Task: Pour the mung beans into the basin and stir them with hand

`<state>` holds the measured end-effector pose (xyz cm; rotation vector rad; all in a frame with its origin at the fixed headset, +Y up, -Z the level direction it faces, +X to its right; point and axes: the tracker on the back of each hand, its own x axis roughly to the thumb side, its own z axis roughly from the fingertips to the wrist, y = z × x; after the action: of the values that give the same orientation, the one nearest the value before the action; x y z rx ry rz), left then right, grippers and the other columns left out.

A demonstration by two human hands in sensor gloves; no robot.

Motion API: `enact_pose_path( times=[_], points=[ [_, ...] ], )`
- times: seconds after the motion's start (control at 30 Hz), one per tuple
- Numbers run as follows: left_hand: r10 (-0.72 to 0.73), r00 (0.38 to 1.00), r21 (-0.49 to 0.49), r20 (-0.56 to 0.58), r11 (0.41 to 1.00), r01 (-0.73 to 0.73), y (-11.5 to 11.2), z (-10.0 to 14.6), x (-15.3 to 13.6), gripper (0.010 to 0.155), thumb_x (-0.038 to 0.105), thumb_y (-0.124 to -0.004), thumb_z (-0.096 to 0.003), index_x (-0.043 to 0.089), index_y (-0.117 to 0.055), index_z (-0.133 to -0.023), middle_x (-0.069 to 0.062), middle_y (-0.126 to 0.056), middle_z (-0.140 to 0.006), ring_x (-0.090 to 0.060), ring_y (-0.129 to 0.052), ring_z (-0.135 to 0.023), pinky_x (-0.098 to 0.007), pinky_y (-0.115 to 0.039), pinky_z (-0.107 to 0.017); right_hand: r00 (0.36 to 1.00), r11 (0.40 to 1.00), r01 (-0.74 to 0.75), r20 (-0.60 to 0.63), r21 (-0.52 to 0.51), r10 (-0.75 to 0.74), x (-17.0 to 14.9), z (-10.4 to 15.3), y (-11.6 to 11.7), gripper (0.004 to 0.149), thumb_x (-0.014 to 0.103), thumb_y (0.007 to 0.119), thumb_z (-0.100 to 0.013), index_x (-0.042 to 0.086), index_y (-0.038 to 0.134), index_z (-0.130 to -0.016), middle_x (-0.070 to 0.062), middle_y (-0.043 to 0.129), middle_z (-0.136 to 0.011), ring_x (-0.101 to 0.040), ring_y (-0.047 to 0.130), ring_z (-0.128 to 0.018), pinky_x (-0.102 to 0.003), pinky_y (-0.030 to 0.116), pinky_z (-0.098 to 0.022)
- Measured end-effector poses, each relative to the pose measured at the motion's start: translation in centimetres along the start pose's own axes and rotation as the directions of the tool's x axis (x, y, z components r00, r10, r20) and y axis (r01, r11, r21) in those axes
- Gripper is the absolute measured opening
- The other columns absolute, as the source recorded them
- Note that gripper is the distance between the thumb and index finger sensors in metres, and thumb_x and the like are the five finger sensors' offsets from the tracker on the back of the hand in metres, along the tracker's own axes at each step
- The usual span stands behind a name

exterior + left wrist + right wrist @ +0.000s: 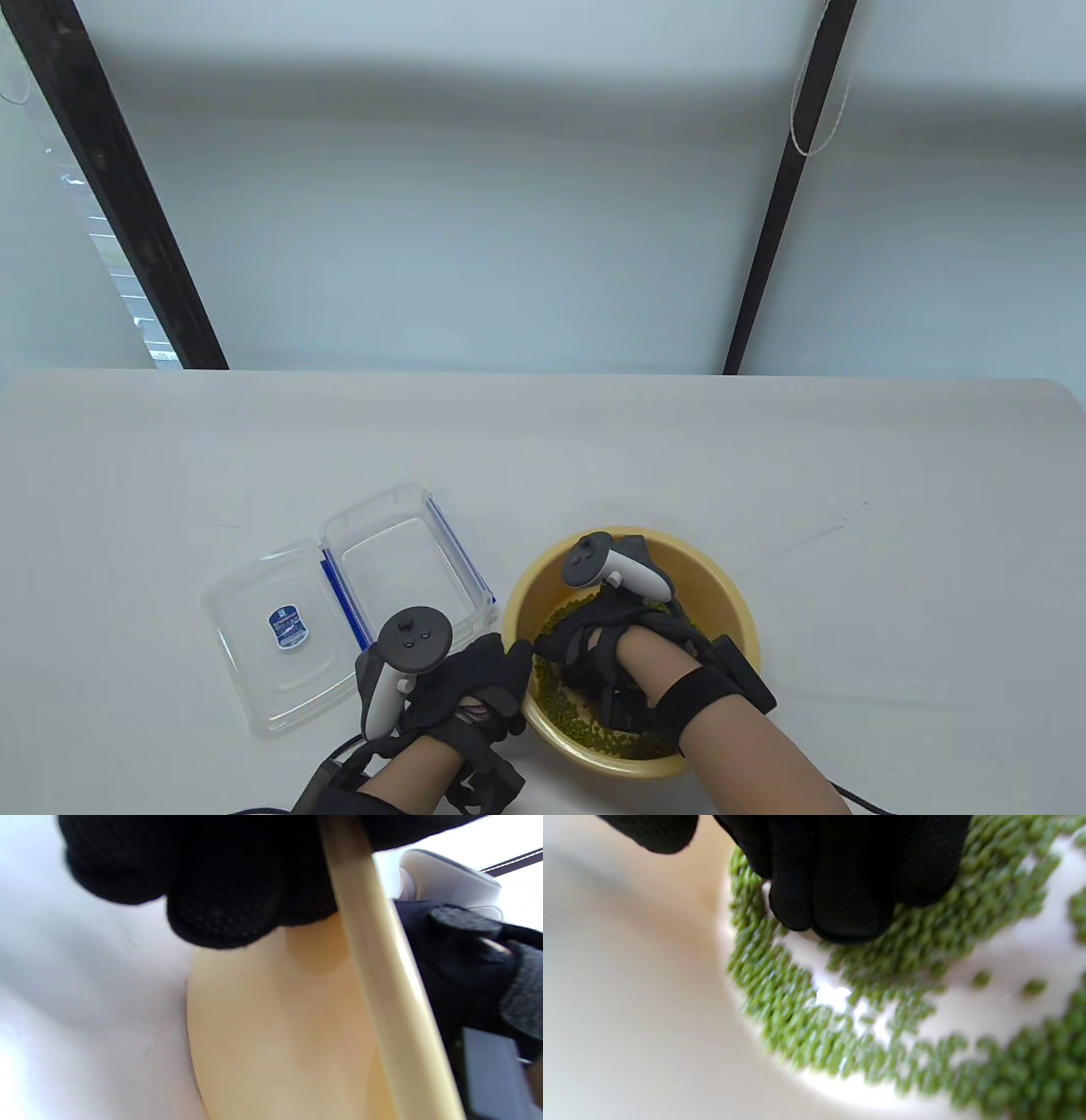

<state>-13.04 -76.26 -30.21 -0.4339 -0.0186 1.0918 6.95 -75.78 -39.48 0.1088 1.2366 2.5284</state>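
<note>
The green mung beans [594, 734] are lying on the floor of the yellow basin [740, 613] at the lower centre of the frame, where the right hand [612, 649] is reaching in, its gloved fingers [840, 899] pressed together and touching the beans. The left hand [475, 692] is gripping the basin's left rim, fingers curled over its edge. Left of it, an empty clear plastic container [403, 556] and its lid [271, 637] are sitting on the white tabletop [848, 458].

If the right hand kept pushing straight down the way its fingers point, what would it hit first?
The right hand already has its fingertips in the mung beans. Straight on it would likely press through that thin layer onto the pale floor of the basin; blur makes the depth uncertain.
</note>
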Motion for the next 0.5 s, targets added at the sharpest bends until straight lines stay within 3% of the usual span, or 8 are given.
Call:
enact_pose_path(
  times=[0.1,0.23,0.33,0.5],
  points=[
    [-0.001,1.0,0.001,0.002,1.0,0.001,0.0,0.0,0.0,0.065,0.052,-0.062,-0.0591,-0.004,-0.059,-0.093,0.003,-0.096,-0.054,-0.013,-0.105,-0.038,-0.034,-0.092,-0.031,0.997,0.996,-0.022,-0.077,-0.082,0.016,-1.6,0.2,-1.4,0.065,0.057,0.065,-0.047,0.016,0.059,-0.097,-0.001,0.085,-0.083,-0.024,0.097,-0.059,-0.039,0.079,-0.05],
    [0.001,1.0,0.002,0.001,1.0,-0.001,0.0,0.0,0.0,0.065,0.052,-0.062,-0.059,-0.004,-0.059,-0.093,0.003,-0.096,-0.054,-0.013,-0.105,-0.038,-0.034,-0.092,-0.031,0.965,0.974,-0.17,-0.226,-0.148,0.134,-3.9,0.8,-2.8,0.064,0.057,0.065,-0.047,0.014,0.064,-0.094,-0.002,0.087,-0.081,-0.024,0.098,-0.057,-0.039,0.08,-0.049],
    [0.001,1.0,0.01,-0.007,1.0,-0.001,0.0,0.0,0.1,0.064,0.051,-0.062,-0.0593,-0.004,-0.059,-0.093,0.002,-0.096,-0.054,-0.014,-0.105,-0.037,-0.034,-0.092,-0.031,0.927,0.96,-0.264,-0.299,-0.093,0.226,-5.2,1.7,-2.9,0.065,0.057,0.065,-0.047,0.012,0.067,-0.093,-0.003,0.089,-0.081,-0.025,0.099,-0.056,-0.039,0.081,-0.048],
    [-0.001,1.0,0.013,-0.007,1.0,0.001,0.0,0.0,0.1,0.064,0.051,-0.062,-0.0594,-0.004,-0.059,-0.093,0.002,-0.096,-0.054,-0.014,-0.105,-0.038,-0.034,-0.092,-0.031,0.904,0.931,-0.36,-0.226,0.059,0.364,-4.9,3.2,-0.6,0.065,0.057,0.064,-0.047,0.011,0.068,-0.092,-0.003,0.09,-0.079,-0.023,0.1,-0.054,-0.036,0.082,-0.047]
  ],
)
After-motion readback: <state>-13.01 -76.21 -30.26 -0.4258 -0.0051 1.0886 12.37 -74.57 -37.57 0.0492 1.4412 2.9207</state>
